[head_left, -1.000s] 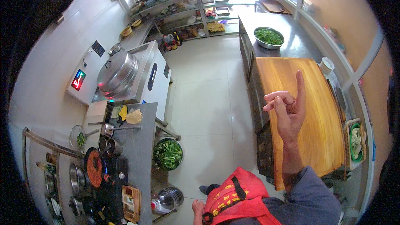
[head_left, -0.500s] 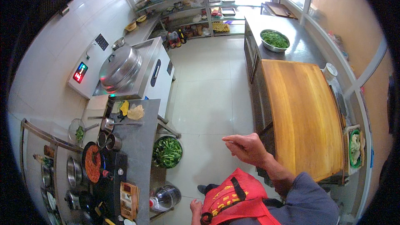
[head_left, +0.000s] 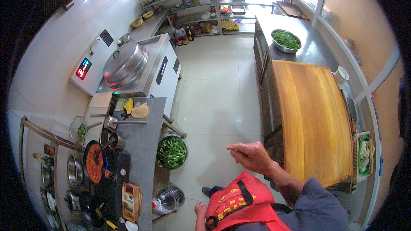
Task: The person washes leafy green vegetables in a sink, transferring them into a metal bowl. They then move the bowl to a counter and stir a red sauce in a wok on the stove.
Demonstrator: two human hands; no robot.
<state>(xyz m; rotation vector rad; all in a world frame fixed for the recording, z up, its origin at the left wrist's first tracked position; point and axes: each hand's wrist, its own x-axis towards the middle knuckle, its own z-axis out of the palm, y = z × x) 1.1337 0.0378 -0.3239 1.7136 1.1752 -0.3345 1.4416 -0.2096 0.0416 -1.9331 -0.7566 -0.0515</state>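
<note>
My right hand [head_left: 251, 156] is held in front of my red apron [head_left: 239, 199], above the tiled floor. Its fingers are curled together and pointing left, with nothing visible in them. Low beside the apron's left side hangs my left hand [head_left: 200, 209], small in view, its fingers folded in; no object shows there. Neither hand touches a work surface. Nearest on the left are a round tub of cut green vegetables [head_left: 172, 152] and a large clear plastic bottle [head_left: 170, 200] lying on its side. Right of my right hand lies a wooden board [head_left: 314, 122] on the counter.
A grey counter [head_left: 147, 137] on the left carries a pan of red sauce [head_left: 93, 162], small pots and a wooden box [head_left: 131, 201]. Beyond stands a steamer with a domed lid [head_left: 125, 65]. A bowl of chopped greens [head_left: 286, 41] sits far right. Shelves [head_left: 197, 6] line the back.
The view has shifted slightly, so the counters and floor items sit a little differently. My right hand is slightly lower, with its fingers still curled. My left hand stays at my side.
</note>
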